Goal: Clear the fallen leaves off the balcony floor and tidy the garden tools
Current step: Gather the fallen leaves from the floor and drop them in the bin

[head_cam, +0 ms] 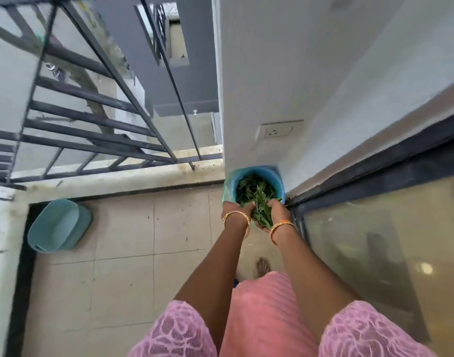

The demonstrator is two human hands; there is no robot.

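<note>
1. We see the leaves point(259, 202) as a dark green, crumpled bunch just right of the frame's centre, some lying loose inside the blue bin point(277, 180) and some bundled between the two hands at its near rim.
2. The held bunch runs lengthwise from the bin's mouth down toward the lower right, its lower end poking out below the right hand point(276, 211) near the wrist.
3. Our left hand point(237, 208) curls its fingers round the left side of the bunch; the right hand cups and grips the right side. Both wrists carry gold bangles point(236, 217).
4. The bin stands upright in the corner where the white wall point(272, 73) meets the dark-framed glass door point(375, 228), its round opening facing up toward us and a pale green liner point(227, 186) showing on its left side.
5. At the left of the frame a teal tub point(56, 225) leans on its edge against the low parapet point(105, 179), hollow side facing the tiled floor point(123, 240).
6. Dark metal railings point(92, 94) fill the upper left.
7. A white socket plate point(274, 131) sits on the wall above the bin.
8. Pink lace sleeves point(179, 331) cross the bottom of the frame.
</note>
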